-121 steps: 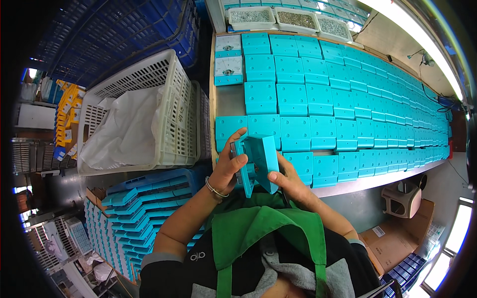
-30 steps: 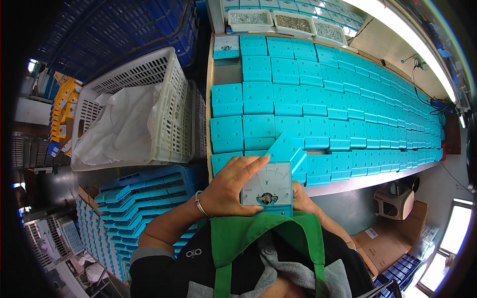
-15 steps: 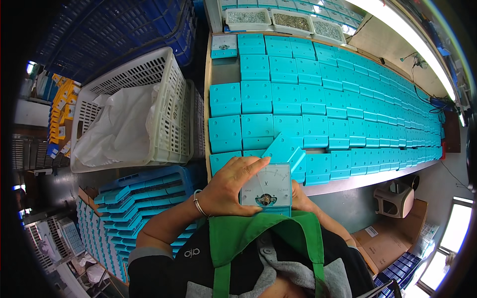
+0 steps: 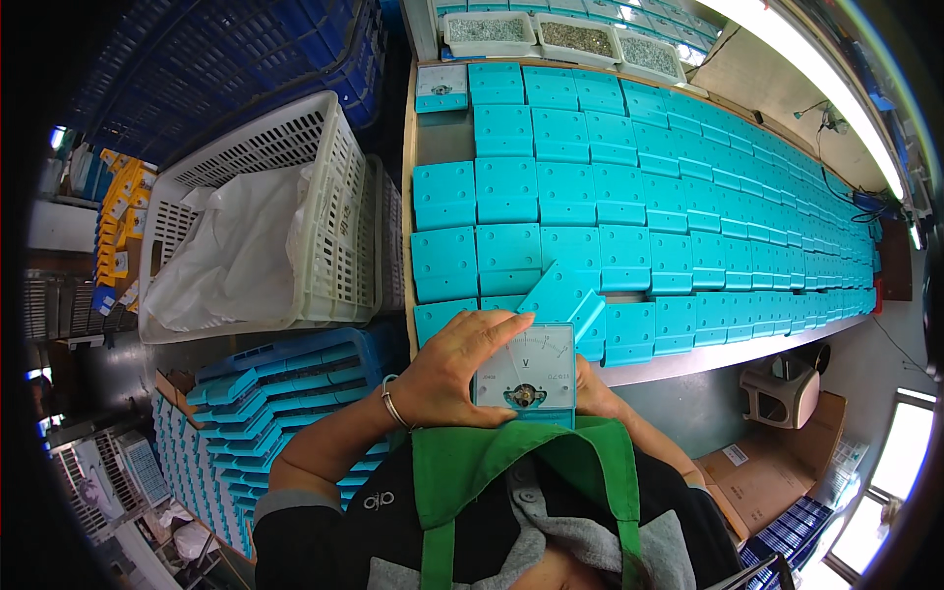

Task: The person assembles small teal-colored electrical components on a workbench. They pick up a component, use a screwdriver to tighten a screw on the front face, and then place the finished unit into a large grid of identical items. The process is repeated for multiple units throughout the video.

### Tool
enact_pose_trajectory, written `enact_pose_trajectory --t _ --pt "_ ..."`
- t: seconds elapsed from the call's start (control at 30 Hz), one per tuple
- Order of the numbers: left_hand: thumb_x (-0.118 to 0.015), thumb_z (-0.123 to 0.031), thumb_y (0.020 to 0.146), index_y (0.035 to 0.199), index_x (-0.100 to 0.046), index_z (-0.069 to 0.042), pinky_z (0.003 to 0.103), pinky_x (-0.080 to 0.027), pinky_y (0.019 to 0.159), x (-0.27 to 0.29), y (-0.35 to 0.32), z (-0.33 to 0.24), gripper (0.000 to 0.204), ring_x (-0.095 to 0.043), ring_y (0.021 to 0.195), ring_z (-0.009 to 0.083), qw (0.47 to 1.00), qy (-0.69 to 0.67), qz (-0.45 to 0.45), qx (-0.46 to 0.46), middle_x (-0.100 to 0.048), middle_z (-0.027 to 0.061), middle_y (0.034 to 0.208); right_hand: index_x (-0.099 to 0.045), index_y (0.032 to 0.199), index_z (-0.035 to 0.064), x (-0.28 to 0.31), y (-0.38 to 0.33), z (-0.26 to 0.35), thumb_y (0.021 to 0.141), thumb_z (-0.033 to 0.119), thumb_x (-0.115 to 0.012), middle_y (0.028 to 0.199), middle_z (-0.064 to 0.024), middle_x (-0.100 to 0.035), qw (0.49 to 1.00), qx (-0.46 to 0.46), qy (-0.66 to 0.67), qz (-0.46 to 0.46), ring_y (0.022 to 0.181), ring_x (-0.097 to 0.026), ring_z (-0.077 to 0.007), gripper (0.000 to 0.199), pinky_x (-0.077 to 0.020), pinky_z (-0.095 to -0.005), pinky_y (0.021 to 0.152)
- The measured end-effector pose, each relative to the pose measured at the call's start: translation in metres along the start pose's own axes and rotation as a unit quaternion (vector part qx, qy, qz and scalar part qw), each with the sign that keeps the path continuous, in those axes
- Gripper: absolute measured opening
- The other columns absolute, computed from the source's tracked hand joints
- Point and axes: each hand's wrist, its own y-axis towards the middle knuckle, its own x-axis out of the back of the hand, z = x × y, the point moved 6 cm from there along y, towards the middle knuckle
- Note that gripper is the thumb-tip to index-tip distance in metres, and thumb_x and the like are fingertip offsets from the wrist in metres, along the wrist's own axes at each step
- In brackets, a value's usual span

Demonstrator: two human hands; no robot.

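Note:
Close to my chest, my left hand grips a voltmeter, thumb along its lower edge and fingers over its top left. This panel meter has a white dial, a clear front and a turquoise base; its dial faces up toward me. My right hand is against the meter's right side, its fingers mostly hidden behind it. Just beyond the meter, a loose turquoise housing lies askew on the rows of like turquoise housings that cover the workbench.
Left of the bench stands a white crate holding white plastic sheeting, with blue crates behind. A blue bin of turquoise parts sits below it. White trays of small metal parts line the far edge. A stool and cardboard box are at right.

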Motion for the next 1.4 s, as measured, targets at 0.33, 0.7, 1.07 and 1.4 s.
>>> enact_pose_trajectory --t 0.33,0.7,1.07,1.4 --pt "-0.075 -0.006 0.059 0.149 -0.018 -0.011 0.043 -0.041 0.101 -0.027 -0.032 0.073 0.107 -0.043 0.123 0.0284 0.851 -0.479 -0.146 0.160 -0.039 0.0120 0.135 -0.067 0.106 0.0053 0.035 0.011 0.019 0.079 0.013 -0.074 0.100 -0.0074 -0.068 0.957 -0.004 -0.254 -0.138 0.084 -0.061 -0.0094 0.029 -0.0494 -0.0245 0.071" --pt "-0.076 -0.036 0.070 0.147 -0.020 -0.019 0.055 -0.047 0.091 -0.025 -0.029 0.069 0.097 -0.046 0.120 0.0378 0.735 -0.629 -0.058 0.245 -0.026 0.0107 0.146 -0.035 0.143 0.0177 0.073 0.021 -0.008 0.066 0.032 -0.082 0.141 -0.0220 -0.032 0.855 0.006 -0.464 -0.233 0.120 -0.043 -0.0306 0.092 -0.0535 -0.0395 0.081" --pt "-0.074 -0.032 0.073 0.145 -0.022 -0.010 0.042 -0.047 0.096 -0.041 0.005 0.091 0.091 -0.050 0.119 0.0251 0.770 -0.583 -0.125 0.226 -0.046 0.0121 0.130 -0.033 0.143 0.0056 0.019 0.023 0.009 0.076 0.054 -0.069 0.076 0.0065 -0.044 0.994 -0.033 0.034 -0.102 0.059 -0.029 -0.0019 0.090 -0.0197 -0.0195 0.048" --pt "-0.075 -0.029 0.070 0.148 -0.013 -0.013 0.043 -0.030 0.108 -0.049 0.005 0.076 0.101 -0.035 0.130 0.0267 0.877 -0.438 -0.102 0.170 -0.031 0.0122 0.141 -0.016 0.150 0.0097 0.008 0.024 0.002 0.068 0.017 -0.081 0.142 -0.0157 -0.033 0.994 0.044 -0.070 -0.073 0.125 -0.040 -0.0253 0.104 -0.0341 -0.0367 0.105"
